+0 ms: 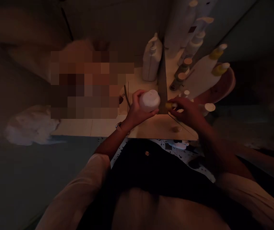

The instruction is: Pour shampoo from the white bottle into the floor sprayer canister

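My left hand [137, 108] is wrapped round a rounded white container [150, 100], held above the counter's front part. To its right, my right hand [186, 110] pinches a small yellow cap with a white tip [170, 106]. A gap separates the cap from the container. Two white bottles with yellow, white-tipped tops [219, 68] stand beyond my right hand. The light is dim, so I cannot make out any labels or whether the container's top is open.
A large white pump bottle [151, 62] stands at the back of the counter [79, 124]. Several small bottles [181, 78] and a pinkish basin [225, 86] are at right. A small round item [176, 129] lies near the front edge. White fluffy material [31, 126] is at left, beside a blurred-out patch.
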`<state>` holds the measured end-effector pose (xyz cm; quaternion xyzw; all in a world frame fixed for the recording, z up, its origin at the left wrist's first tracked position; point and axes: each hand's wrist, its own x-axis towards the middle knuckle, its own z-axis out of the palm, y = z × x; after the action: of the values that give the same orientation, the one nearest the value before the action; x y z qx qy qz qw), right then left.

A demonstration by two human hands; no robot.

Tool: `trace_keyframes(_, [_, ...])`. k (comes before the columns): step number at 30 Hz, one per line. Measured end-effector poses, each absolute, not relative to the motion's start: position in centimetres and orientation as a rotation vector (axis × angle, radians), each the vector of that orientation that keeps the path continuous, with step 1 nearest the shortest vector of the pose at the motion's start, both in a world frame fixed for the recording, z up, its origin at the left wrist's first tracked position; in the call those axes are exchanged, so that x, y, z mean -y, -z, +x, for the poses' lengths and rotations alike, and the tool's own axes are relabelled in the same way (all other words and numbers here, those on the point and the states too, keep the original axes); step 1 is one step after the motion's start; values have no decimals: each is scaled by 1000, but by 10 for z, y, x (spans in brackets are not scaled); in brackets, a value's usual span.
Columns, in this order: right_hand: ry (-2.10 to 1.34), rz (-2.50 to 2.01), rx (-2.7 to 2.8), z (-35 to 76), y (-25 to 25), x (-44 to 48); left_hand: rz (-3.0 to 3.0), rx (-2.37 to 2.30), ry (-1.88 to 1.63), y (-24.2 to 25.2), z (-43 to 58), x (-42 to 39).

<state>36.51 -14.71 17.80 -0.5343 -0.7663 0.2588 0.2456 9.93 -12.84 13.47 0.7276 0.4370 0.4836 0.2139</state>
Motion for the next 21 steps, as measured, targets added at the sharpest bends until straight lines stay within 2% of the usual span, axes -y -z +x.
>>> trace_keyframes(4, [-488,-1250,2059,348,-258,139,2040,-1145,-1265,-133,104,100])
trace_keyframes(7, [-514,-1270,2153,328,-294,130,2057,-1043,-1189,-134,105,84])
trace_keyframes(15, [-436,-1259,2562,319,-310,104,1984,-954,-981,-133,107,69])
trace_keyframes(21, [-401,-1205,2668,320,-307,99,1908,-902,-895,-143,110,74])
